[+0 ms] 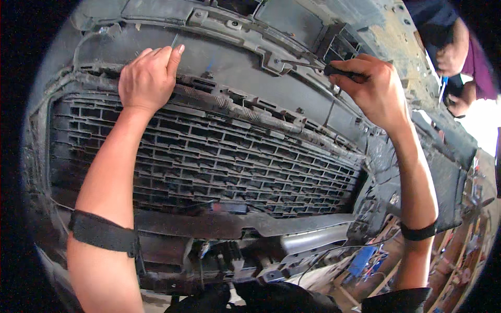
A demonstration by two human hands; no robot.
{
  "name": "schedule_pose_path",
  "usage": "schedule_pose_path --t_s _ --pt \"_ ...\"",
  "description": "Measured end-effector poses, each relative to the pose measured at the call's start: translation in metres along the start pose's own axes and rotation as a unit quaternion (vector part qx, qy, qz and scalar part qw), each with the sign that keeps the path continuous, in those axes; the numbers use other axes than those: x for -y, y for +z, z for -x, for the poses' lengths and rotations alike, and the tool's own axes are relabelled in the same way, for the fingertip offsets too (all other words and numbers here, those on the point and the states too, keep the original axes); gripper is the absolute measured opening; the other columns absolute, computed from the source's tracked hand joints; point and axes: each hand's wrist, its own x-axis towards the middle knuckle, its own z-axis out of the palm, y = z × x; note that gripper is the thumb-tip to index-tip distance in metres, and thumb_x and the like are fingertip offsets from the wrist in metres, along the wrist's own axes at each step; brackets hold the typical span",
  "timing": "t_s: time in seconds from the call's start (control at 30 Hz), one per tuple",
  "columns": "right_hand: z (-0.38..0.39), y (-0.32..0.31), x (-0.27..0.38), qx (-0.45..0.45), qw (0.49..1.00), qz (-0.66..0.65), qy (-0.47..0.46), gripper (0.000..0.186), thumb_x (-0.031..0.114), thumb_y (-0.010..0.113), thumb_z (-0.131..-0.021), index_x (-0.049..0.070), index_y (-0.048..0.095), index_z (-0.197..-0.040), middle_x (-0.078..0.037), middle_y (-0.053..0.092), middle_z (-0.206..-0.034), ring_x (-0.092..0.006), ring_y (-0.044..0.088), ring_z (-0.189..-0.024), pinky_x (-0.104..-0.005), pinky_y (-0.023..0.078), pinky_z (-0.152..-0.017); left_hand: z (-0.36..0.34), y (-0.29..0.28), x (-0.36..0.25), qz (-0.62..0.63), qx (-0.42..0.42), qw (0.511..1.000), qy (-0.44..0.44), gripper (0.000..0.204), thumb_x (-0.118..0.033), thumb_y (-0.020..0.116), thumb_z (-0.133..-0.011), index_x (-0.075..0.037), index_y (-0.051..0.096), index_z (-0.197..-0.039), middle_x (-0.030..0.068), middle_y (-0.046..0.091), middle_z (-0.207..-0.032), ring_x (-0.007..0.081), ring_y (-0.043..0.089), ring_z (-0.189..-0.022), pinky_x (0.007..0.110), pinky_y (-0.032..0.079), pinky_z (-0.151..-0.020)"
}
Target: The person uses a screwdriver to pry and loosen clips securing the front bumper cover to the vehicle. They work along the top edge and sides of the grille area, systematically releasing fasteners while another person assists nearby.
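Note:
A large dark plastic vehicle bumper [219,221] lies before me with its inner side showing, and a slotted grille [235,156] runs across its middle. My right hand [373,86] grips the black handle of a screwdriver [334,70]. Its thin shaft points left, with the tip close to a fastener [277,61] on the upper bracket strip [224,28]; contact cannot be made out. Above the grille, my left hand [148,78] is closed, its thumb stretched up. A thin metal shaft [175,39] sticks out beside that thumb; the rest of it is hidden by the fingers.
A ribbed wiring conduit [235,109] runs along the grille's upper edge. At the upper right another person's hands [451,60] hold a blue-handled tool [444,86]. Wooden slats [443,255] and a blue object [362,261] lie at the lower right.

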Motion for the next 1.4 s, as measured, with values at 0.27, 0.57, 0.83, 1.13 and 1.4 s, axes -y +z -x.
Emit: schedule_pose_path --t_s 0.27,0.57,0.83,1.13,1.4 --pt "-0.020 0.018 -0.007 0.014 0.999 0.040 -0.007 0.023 0.022 0.068 -0.074 0.009 0.072 -0.093 -0.014 0.064 -0.088 -0.0339 0.063 -0.082 -0.0417 0.051 -0.075 0.001 0.000 0.002 0.002 0.006 1.000 -0.002 0.040 -0.036 0.046 -0.097 -0.008 0.056 -0.070 0.0062 0.060 -0.069 0.0278 0.057 -0.069 0.040 0.047 -0.060" --pt "-0.019 0.015 -0.010 0.010 1.000 0.002 0.006 0.021 0.020 0.069 -0.074 0.009 0.073 -0.092 -0.013 0.066 -0.089 -0.0332 0.064 -0.081 -0.0395 0.052 -0.075 0.000 0.000 0.001 -0.010 -0.005 1.000 0.005 0.040 -0.034 0.047 -0.096 -0.008 0.055 -0.068 0.0061 0.059 -0.068 0.0283 0.056 -0.066 0.040 0.047 -0.059" --pt "-0.021 0.017 -0.013 0.013 1.000 0.017 0.004 0.020 0.018 0.070 -0.074 0.009 0.073 -0.092 -0.014 0.066 -0.089 -0.0327 0.064 -0.081 -0.0381 0.051 -0.075 0.001 0.002 0.003 -0.001 -0.019 1.000 0.008 0.040 -0.034 0.049 -0.095 -0.008 0.054 -0.065 0.0061 0.059 -0.067 0.0291 0.056 -0.065 0.041 0.046 -0.057" --pt "-0.020 0.013 -0.014 0.017 0.999 0.011 -0.027 0.020 0.017 0.069 -0.075 0.010 0.073 -0.093 -0.014 0.063 -0.085 -0.0337 0.063 -0.078 -0.0403 0.050 -0.073 0.001 0.002 0.004 0.003 -0.016 1.000 0.001 0.041 -0.036 0.049 -0.095 -0.008 0.055 -0.066 0.0051 0.058 -0.065 0.0282 0.056 -0.064 0.040 0.046 -0.056" --pt "-0.021 0.014 -0.014 0.022 0.999 0.020 -0.036 0.018 0.016 0.069 -0.075 0.008 0.072 -0.091 -0.013 0.064 -0.086 -0.0337 0.063 -0.079 -0.0399 0.051 -0.074 0.001 0.002 0.003 -0.001 -0.008 1.000 -0.011 0.041 -0.036 0.049 -0.095 -0.009 0.055 -0.065 0.0044 0.058 -0.065 0.0271 0.056 -0.063 0.040 0.046 -0.056"
